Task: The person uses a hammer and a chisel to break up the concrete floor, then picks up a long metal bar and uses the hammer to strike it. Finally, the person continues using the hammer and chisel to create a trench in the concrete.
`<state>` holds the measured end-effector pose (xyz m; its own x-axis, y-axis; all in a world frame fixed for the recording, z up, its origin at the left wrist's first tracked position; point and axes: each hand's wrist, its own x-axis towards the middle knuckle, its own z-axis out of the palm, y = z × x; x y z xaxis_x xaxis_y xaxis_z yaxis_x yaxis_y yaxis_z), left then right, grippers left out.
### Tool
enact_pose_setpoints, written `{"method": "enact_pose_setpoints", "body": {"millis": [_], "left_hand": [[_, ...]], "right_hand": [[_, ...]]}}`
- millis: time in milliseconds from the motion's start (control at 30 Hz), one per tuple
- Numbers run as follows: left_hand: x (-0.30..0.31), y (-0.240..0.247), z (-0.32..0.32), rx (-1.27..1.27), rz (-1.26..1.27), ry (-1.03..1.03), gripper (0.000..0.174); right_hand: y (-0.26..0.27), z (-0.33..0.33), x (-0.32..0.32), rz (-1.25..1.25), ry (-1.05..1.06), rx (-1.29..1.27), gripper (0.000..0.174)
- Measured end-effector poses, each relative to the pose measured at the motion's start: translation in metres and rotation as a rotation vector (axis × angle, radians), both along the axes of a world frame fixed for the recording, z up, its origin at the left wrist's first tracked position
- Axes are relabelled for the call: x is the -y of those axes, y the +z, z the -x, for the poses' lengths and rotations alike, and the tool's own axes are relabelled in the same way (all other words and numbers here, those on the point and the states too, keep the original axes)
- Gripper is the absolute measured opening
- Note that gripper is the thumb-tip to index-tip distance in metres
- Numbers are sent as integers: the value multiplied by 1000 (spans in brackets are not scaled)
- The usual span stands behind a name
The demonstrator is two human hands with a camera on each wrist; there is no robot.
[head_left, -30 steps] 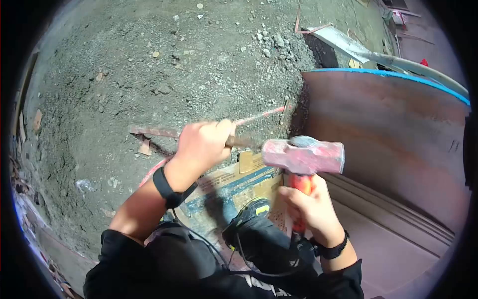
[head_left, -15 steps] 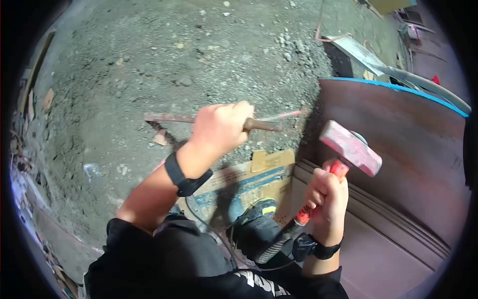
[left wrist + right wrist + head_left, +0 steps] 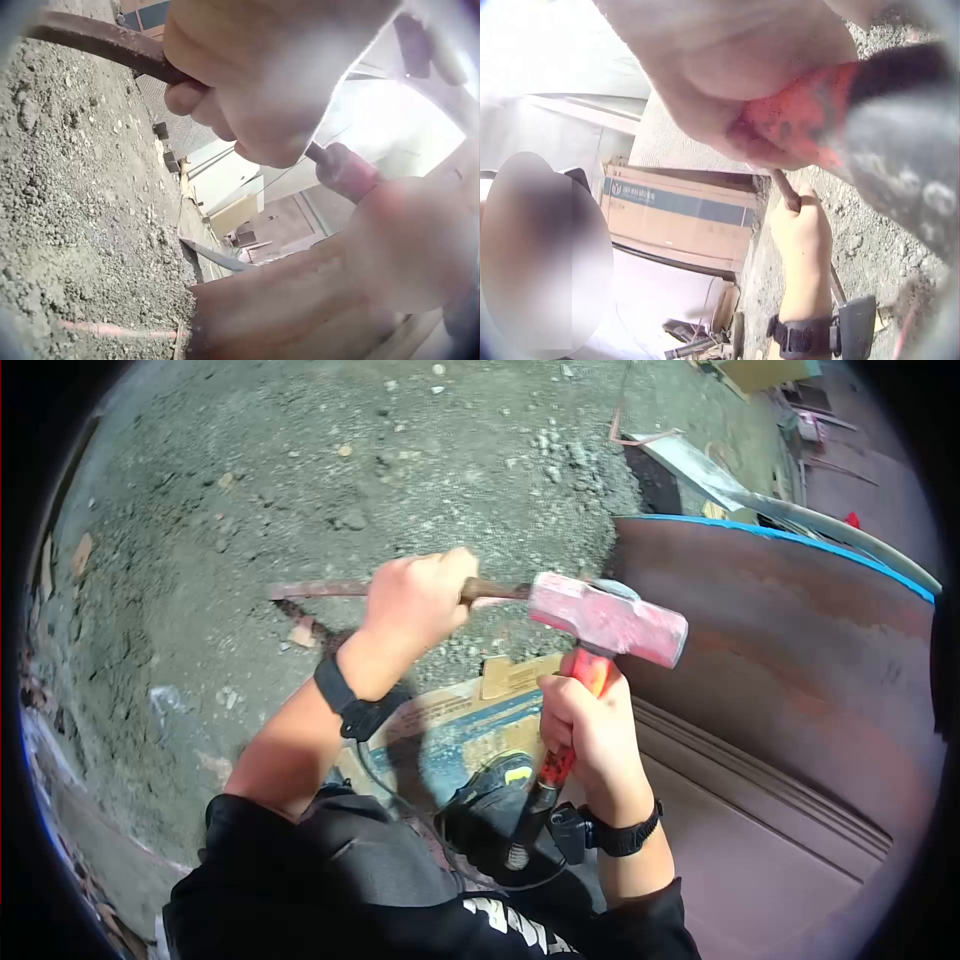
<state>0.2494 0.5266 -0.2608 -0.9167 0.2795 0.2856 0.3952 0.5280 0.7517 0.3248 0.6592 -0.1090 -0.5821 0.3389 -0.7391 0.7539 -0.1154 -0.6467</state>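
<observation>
A rusty metal bar (image 3: 318,589) lies sideways in the left hand (image 3: 415,600), whose fingers curl round it over the gravelly ground. Its long end reaches left; a short end (image 3: 492,590) sticks out to the right. The right hand (image 3: 590,730) grips a sledgehammer by its red and black handle (image 3: 556,765), high up under the head. The worn pink hammer head (image 3: 610,618) overlaps the bar's right end in the head view. From the left wrist, the bar (image 3: 105,46) shows a bend beyond the fist. In the right wrist view the hammer handle (image 3: 795,112) runs through the right fist.
A curved brown panel with a blue edge (image 3: 770,532) stands to the right. Flattened cardboard (image 3: 470,720) lies before the person's shoe (image 3: 495,775). Loose stones (image 3: 565,455) cover the ground ahead. Cables run from the wrist cameras across the legs.
The hammer swung out to the right, away from the bar, then came back left to its end. The left hand keeps its grip on the bar throughout.
</observation>
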Motion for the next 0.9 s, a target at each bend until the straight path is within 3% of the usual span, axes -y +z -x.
{"method": "enact_pose_setpoints", "body": {"millis": [100, 233, 333, 367, 433, 533, 567, 633, 700, 833, 900], "left_hand": [[3, -1, 0, -33, -5, 24, 21], [8, 1, 3, -7, 35, 12, 20], [0, -6, -3, 29, 52, -41, 15], [0, -11, -4, 46, 67, -58, 14], [-5, -19, -9, 40, 35, -58, 15], [-4, -20, -8, 38, 34, -77, 15], [-4, -18, -6, 66, 80, -73, 15], [-7, -18, -4, 93, 126, -67, 15], [-13, -25, -6, 120, 146, -92, 15], [-15, -34, -13, 71, 108, -119, 16], [-14, -35, -12, 81, 117, -108, 17]], "right_hand": [[9, 7, -12, 27, 32, -23, 19], [11, 2, -13, -85, -161, -194, 19], [-8, 4, -2, 56, 40, 11, 18], [-3, 6, -8, 89, 6, 70, 19], [8, 6, -24, -27, 110, 125, 17], [1, -3, -35, -173, 17, -61, 15], [-1, -3, -33, -148, -137, -115, 15], [-18, -5, -27, -55, -222, -96, 15], [-35, -10, -28, -14, -8, 82, 14], [-31, -23, -48, -53, -19, 122, 12], [-30, -29, -55, -110, -82, -11, 11]]}}
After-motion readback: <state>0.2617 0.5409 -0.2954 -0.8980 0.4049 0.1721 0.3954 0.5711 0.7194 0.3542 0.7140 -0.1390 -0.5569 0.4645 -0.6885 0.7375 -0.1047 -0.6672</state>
